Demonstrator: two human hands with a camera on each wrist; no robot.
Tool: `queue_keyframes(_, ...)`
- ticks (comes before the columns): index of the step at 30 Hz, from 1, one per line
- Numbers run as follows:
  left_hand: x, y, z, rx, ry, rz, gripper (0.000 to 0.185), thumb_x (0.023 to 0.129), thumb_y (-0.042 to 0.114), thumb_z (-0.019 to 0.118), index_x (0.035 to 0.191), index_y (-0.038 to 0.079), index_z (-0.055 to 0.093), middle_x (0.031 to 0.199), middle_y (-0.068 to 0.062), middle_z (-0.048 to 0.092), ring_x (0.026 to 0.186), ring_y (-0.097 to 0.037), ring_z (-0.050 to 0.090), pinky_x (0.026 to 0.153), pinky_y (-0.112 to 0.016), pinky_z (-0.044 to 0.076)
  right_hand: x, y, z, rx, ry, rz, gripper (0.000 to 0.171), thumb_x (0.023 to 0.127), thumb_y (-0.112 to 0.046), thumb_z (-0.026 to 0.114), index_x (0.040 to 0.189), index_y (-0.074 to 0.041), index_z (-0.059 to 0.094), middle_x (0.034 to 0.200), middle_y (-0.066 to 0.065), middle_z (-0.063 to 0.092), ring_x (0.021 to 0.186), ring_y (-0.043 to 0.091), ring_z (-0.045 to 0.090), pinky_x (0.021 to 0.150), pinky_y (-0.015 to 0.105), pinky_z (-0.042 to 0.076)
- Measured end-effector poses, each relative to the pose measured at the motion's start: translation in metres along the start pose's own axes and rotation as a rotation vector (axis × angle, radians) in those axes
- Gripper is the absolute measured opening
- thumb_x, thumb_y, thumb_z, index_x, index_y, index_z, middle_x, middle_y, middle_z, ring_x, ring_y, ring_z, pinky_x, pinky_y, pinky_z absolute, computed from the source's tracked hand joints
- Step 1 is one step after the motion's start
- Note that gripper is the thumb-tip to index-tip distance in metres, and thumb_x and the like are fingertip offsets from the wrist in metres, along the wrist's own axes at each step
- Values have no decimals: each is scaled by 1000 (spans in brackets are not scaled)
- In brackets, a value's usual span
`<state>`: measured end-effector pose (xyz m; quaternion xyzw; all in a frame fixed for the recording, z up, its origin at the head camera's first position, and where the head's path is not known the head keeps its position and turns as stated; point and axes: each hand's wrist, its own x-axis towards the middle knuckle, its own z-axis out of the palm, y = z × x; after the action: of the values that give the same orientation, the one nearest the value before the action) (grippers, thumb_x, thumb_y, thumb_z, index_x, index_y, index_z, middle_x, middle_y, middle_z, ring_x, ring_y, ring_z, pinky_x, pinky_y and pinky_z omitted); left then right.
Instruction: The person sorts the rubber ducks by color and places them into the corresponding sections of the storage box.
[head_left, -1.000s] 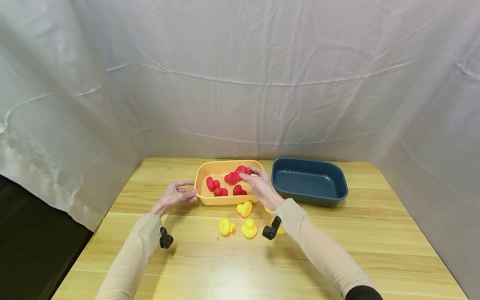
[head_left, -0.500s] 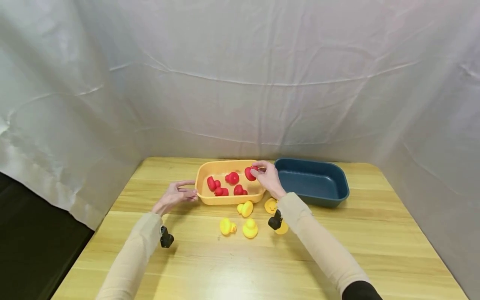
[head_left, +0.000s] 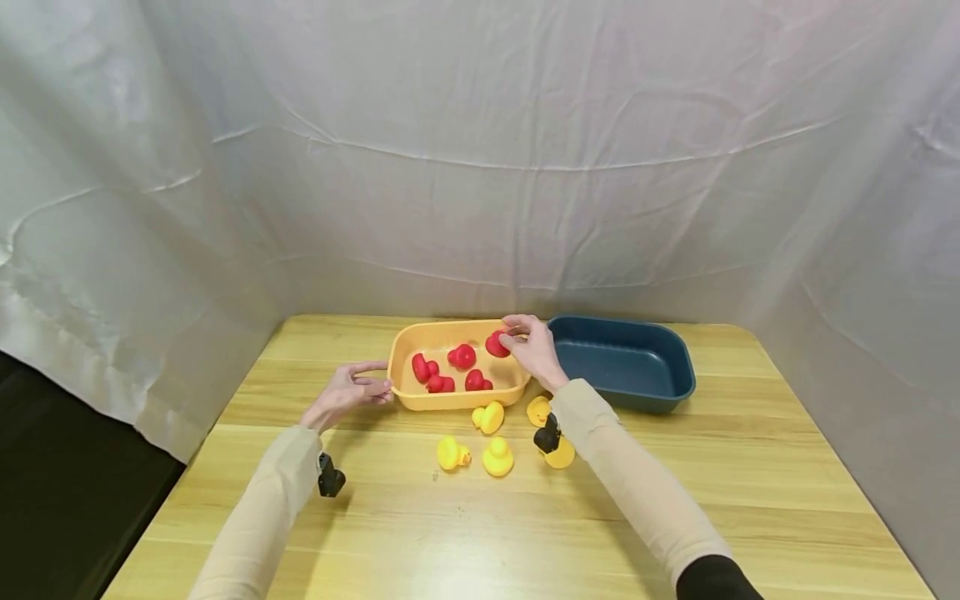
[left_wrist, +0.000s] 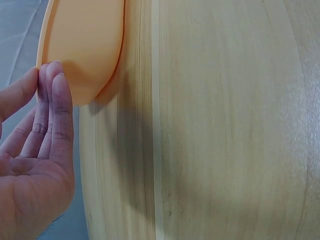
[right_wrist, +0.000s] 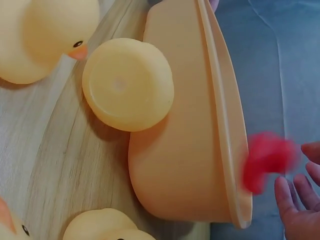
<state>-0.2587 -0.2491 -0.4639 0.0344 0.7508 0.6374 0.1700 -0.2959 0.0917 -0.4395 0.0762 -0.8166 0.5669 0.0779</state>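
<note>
In the head view, my left hand (head_left: 347,396) touches the left end of the yellow-orange bin (head_left: 450,402). The left wrist view shows its fairly straight fingers (left_wrist: 61,115) at the bin's rim. Over the bin's right end is my right hand (head_left: 536,350), with a red rubber duck (head_left: 496,344) right at its fingertips. Seen from the right wrist, this duck (right_wrist: 270,157) is blurred in mid-air above the rim, with a gap between it and the parted fingers (right_wrist: 286,200). Several other red ducks (head_left: 462,357) lie inside the bin.
Several yellow rubber ducks (head_left: 498,457) stand or lie on the wooden table (head_left: 420,533) in front of the bin, some under my right forearm. A dark blue bin (head_left: 622,398) sits to the right, close beside the yellow-orange one. A pale curtain (head_left: 480,208) hangs behind.
My right hand has carried a red duck rightward, away from the others, to the bin's right end, and its fingers have let go. The left hand stays at the rim.
</note>
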Motion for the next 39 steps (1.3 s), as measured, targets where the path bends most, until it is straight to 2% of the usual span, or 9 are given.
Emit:
queue_keyframes(5,0,-1,0,-1,6,-7,63,96,1,64,149,-12,34,100,-12,77,88,-18,76,93,-40,61,0,0,-2,22,16,21,34,93,-2,67,127,2,65,128,26,63,111,36,63,106,47,54)
queue_keyframes(14,0,1,1,-3,7,-10,63,96,2,64,150,-11,34,99,-10,77,89,-19,76,95,-41,60,-2,3,-10,67,-13,26,35,93,-2,67,128,1,64,131,26,62,112,36,62,107,47,53)
queue_keyframes(19,2,0,2,-3,12,-16,62,95,0,65,149,-10,35,99,-11,77,89,-20,76,94,-41,61,-6,2,-16,37,-42,6,36,95,-4,66,130,3,61,133,29,60,114,37,61,109,48,51)
queue_keyframes(24,2,0,2,-1,16,-25,62,96,1,64,150,-10,35,96,-7,77,88,-19,76,94,-40,61,-12,3,-25,10,-84,8,36,96,-6,66,131,2,61,133,26,60,116,36,60,110,49,51)
queue_keyframes(30,2,-1,1,-6,12,-21,63,97,3,64,150,-11,33,97,-7,77,87,-17,75,92,-38,62,-22,7,-39,-26,-137,-29,36,97,-8,64,132,1,61,132,26,61,116,36,62,104,47,54)
queue_keyframes(32,2,-1,1,-4,12,-21,63,96,3,64,150,-10,34,97,-8,77,87,-17,75,93,-39,61,-25,9,-45,-39,-149,-44,37,97,-8,64,132,1,60,130,26,62,114,34,62,102,43,55)
queue_keyframes(35,2,-1,1,-2,12,-20,64,96,3,64,150,-10,34,98,-9,77,87,-17,75,93,-39,61,-31,12,-55,-40,-154,-62,37,97,-7,65,132,3,60,128,27,63,111,30,63,97,30,57)
queue_keyframes(39,1,-1,0,-2,9,-14,64,97,4,65,151,-10,33,99,-10,77,88,-18,75,93,-38,61,-40,16,-70,-38,-143,-72,37,96,-4,65,131,5,60,128,27,63,111,33,63,89,13,53)
